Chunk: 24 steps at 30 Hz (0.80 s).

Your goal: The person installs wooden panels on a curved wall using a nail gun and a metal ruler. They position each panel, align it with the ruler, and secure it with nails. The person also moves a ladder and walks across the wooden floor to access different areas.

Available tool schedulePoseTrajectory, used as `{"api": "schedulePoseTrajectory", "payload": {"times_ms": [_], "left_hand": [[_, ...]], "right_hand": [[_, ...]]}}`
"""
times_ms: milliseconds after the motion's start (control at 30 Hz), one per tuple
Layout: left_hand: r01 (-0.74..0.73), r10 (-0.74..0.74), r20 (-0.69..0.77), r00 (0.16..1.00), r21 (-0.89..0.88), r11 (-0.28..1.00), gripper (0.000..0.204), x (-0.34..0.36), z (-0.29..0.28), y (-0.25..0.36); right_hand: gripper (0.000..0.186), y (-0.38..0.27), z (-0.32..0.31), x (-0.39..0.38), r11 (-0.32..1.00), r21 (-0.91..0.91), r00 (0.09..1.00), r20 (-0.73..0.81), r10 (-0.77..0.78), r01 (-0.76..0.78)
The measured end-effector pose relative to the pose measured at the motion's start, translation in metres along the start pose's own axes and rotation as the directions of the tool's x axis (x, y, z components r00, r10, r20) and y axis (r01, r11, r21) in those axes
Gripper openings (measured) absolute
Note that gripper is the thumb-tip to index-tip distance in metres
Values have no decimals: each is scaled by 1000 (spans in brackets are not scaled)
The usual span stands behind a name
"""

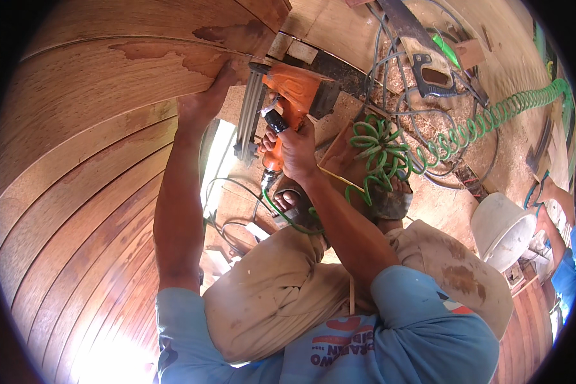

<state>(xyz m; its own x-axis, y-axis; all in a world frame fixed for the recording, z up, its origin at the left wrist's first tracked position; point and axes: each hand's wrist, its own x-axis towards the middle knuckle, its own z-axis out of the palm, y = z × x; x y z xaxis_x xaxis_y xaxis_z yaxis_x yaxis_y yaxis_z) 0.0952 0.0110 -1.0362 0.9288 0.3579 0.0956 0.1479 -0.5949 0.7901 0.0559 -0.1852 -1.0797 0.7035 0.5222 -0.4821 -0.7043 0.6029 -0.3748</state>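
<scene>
My right hand [296,150] is wrapped around the grip of an orange pneumatic nail gun [294,86]. The gun's grey magazine [248,115] runs down its left side, and its nose is up against the end of a curved wooden plank [166,64]. A short black-wrapped piece [275,121] sticks out beside my right fingers; I cannot tell what it belongs to. At the plank's lower edge, just left of the gun, my left hand [212,96] holds on, its fingers partly hidden by the wood. A green air hose [280,211] joins the grip's bottom.
Curved planks [89,211] rise as a wall on the left. Coiled green hose [467,131] stretches right over sawdust and grey cables. A handsaw [422,54] lies at the far side, a whitish bucket [504,230] at right. Another person's arm [553,230] shows at the right rim.
</scene>
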Motion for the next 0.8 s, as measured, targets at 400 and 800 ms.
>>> {"api": "schedulePoseTrajectory", "payload": {"times_ms": [400, 800], "left_hand": [[-157, 143, 69, 987, 316, 936, 33, 0, -5, -20], [115, -129, 90, 988, 142, 983, 25, 4, -4, 7]], "right_hand": [[24, 35, -19, -21, 623, 710, 931, 134, 339, -329], [28, 25, -16, 5, 644, 684, 937, 192, 293, -342]]}}
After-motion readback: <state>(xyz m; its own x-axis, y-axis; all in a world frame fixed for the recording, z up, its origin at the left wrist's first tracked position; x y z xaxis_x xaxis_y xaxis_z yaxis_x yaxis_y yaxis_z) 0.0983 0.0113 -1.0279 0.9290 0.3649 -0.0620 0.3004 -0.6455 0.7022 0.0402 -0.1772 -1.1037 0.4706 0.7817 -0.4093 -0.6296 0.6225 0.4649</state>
